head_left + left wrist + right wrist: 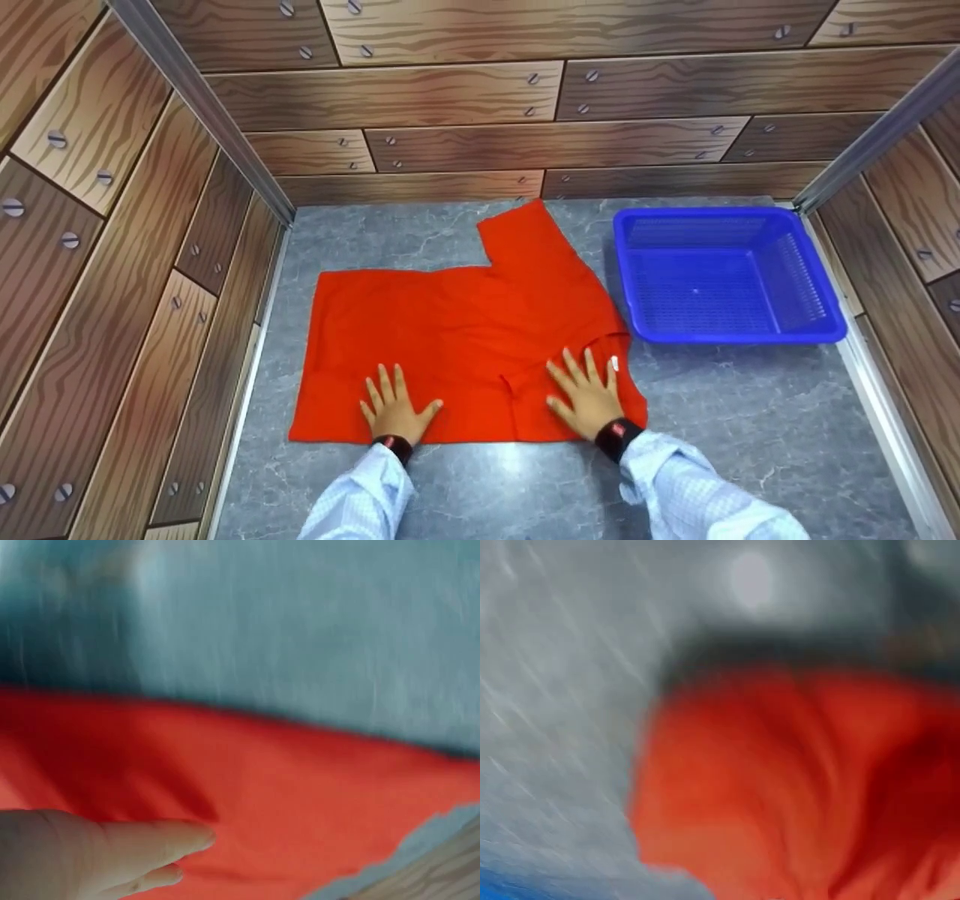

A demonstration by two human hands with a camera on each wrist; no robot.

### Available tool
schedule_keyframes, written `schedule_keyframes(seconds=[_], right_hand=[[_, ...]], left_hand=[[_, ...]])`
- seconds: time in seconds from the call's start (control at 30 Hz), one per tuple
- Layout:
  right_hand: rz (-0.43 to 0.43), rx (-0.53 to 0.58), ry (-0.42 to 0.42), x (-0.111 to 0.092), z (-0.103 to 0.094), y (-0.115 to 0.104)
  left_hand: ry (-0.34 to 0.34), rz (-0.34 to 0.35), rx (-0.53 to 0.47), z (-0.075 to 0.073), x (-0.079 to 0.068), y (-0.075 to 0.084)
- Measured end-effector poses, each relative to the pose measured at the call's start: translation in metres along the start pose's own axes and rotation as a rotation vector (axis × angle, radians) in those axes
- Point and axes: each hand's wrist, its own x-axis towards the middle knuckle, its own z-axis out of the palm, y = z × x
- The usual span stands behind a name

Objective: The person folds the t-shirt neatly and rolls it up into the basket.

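Note:
A red T-shirt lies folded on the grey surface, one sleeve pointing toward the back wall and the collar end at the right. My left hand rests on its lower left part with fingers spread; the left wrist view shows straight fingers over the red cloth. My right hand lies with spread fingers on the collar end, where a small white tag shows beside the fingertips. In the right wrist view the red cloth is blurred and the hand is out of sight.
A blue plastic basket stands at the back right, close beside the shirt's collar end. Wood-patterned panels form the back wall and both sides. The grey marbled surface extends around the shirt.

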Motion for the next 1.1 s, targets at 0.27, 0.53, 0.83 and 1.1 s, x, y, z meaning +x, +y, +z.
schedule_keyframes(seconds=[0.27, 0.53, 0.83, 1.1], right_hand=[[0.395, 0.468, 0.006, 0.071, -0.064, 0.002], [0.503, 0.453, -0.095, 0.091, -0.072, 0.024], [0.42, 0.146, -0.143, 0.08, -0.058, 0.038], [0.42, 0.106, -0.089, 0.081, -0.054, 0.035]], left_hand=[[0.07, -0.119, -0.061, -0.054, 0.05, -0.02], [-0.058, -0.166, -0.125, -0.069, 0.063, -0.04], [-0.005, 0.021, 0.292, -0.066, 0.062, -0.047], [0.028, -0.139, 0.066, -0.077, 0.067, -0.034]])
